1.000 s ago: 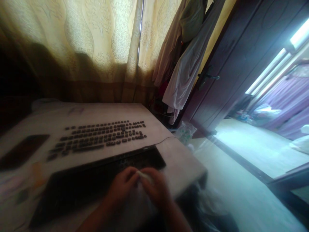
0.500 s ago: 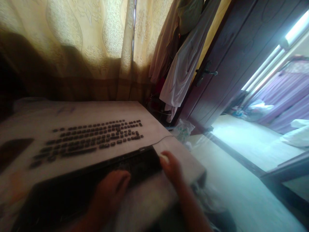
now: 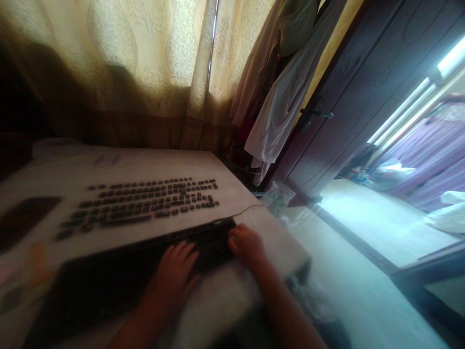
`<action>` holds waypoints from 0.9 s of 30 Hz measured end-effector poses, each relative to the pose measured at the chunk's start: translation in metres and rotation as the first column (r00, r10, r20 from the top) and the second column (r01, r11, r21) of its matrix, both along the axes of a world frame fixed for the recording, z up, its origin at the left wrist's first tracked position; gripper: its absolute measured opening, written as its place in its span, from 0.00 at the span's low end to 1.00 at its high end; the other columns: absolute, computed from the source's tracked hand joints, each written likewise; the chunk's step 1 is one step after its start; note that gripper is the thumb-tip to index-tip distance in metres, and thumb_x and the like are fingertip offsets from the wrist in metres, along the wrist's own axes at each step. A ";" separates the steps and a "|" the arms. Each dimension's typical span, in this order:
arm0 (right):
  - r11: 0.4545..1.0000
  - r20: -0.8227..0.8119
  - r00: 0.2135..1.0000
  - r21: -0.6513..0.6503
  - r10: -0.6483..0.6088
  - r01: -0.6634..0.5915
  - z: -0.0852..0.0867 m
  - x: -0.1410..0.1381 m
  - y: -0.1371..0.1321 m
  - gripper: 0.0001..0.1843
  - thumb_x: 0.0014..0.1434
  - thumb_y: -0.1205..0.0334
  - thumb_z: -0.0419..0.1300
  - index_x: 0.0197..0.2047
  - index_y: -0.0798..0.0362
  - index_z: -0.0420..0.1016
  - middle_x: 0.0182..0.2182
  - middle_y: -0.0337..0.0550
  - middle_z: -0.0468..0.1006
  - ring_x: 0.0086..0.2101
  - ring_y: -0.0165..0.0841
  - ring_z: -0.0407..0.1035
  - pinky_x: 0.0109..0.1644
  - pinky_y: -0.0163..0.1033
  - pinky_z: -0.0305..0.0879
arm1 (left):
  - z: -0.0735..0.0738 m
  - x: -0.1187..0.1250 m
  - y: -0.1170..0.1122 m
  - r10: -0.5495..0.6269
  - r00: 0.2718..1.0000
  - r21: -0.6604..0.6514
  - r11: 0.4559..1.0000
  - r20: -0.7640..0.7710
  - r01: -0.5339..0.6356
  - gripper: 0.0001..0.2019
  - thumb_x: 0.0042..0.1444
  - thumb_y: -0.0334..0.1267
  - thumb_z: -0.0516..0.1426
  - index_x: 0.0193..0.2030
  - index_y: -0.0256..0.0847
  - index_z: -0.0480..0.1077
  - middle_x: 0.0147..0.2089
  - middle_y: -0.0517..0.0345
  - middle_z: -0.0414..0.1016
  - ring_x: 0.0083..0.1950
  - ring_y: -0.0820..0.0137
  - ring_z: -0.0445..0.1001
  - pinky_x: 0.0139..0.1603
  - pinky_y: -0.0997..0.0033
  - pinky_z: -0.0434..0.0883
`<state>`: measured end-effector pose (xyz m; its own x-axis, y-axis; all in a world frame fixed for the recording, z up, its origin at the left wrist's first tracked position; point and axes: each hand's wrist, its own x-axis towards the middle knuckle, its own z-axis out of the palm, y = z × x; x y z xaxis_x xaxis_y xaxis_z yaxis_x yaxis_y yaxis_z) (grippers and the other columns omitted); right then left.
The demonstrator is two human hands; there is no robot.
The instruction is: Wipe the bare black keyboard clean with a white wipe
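A black keyboard base (image 3: 119, 271) with its keycaps off lies slantwise along the front of the table. My left hand (image 3: 176, 266) rests on its right half, fingers stretched out and a little apart, holding nothing I can see. At the base's right end is my right hand (image 3: 247, 245), its fingers curled down at the black surface. Whatever those fingers may hold is hidden. Behind the base, loose black keycaps (image 3: 145, 198) are laid out in rows in keyboard order. Blur hides detail on the base.
The pale table (image 3: 160, 162) has a right edge dropping to the floor. A thin cable (image 3: 250, 207) runs from the base over that edge. Left lie a dark flat object (image 3: 27, 218) and a blurred orange thing (image 3: 38, 264). A plastic bag (image 3: 278, 196) sits beyond the edge, near the door (image 3: 327, 97).
My right hand has shifted left onto the base's end; the small white thing seen in it before no longer shows. My left hand's fingers have gone from curled to stretched out. The view has shifted slightly.
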<state>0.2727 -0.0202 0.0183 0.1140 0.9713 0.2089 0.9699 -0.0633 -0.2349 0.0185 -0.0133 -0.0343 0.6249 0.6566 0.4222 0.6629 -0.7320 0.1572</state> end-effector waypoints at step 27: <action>0.999 -0.167 0.986 0.044 -0.008 0.015 -0.009 0.034 -0.014 0.10 0.57 0.67 0.60 0.36 0.49 0.84 0.35 0.42 0.84 0.38 0.37 0.78 0.45 0.38 0.70 | -0.002 0.002 -0.004 0.024 0.999 0.023 0.999 0.049 -0.025 0.20 0.63 0.45 0.56 0.61 0.45 0.70 0.62 0.48 0.76 0.65 0.52 0.71 0.65 0.39 0.67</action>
